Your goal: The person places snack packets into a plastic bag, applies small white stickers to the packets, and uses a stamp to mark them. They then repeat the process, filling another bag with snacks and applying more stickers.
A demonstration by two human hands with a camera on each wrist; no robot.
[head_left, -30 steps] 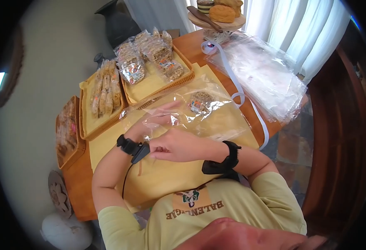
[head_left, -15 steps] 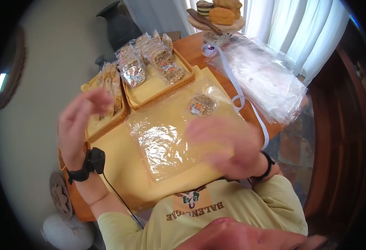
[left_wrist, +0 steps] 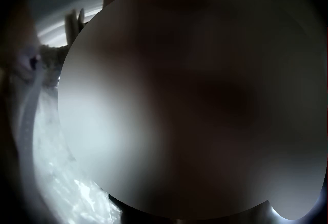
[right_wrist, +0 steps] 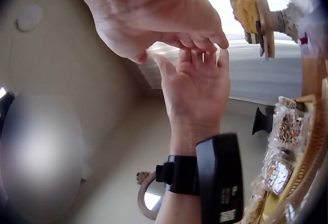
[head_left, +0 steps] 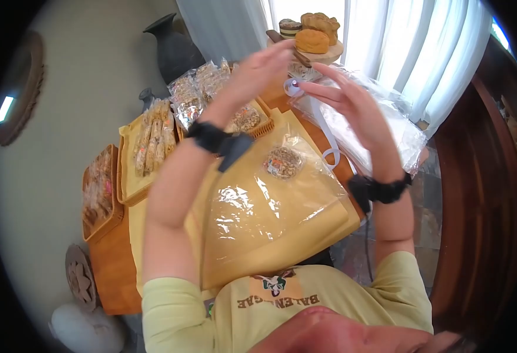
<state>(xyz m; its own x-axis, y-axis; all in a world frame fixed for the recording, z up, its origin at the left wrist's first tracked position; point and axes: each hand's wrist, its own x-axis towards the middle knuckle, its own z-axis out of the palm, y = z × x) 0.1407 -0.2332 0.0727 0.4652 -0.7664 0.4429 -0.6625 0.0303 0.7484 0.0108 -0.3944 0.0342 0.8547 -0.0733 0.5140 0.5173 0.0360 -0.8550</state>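
Both of my hands are raised above the far part of the table, palms turned toward each other, holding nothing. My left hand [head_left: 257,69] has its fingers straight; in the right wrist view its palm faces the camera. My right hand [head_left: 355,109] has loosely bent, spread fingers, and the two hands' fingertips overlap in the right wrist view. Below them, a clear plastic bag [head_left: 252,206] lies flat on a yellow sheet [head_left: 170,259]. A round, packaged nut-and-grain cake [head_left: 283,162] sits at the bag's far end. Blur covers most of the left wrist view.
Wicker baskets [head_left: 130,201] of wrapped snacks [head_left: 152,138] line the left and back. On the right are a pile of clear plastic bags [head_left: 394,126] and a white ribbon [head_left: 331,154]. Behind stand a dark vase [head_left: 173,50] and a stand with breads [head_left: 312,41].
My hands have come off the bag, swung apart, then risen together toward the back of the table. The bag and cake stay on the yellow sheet.
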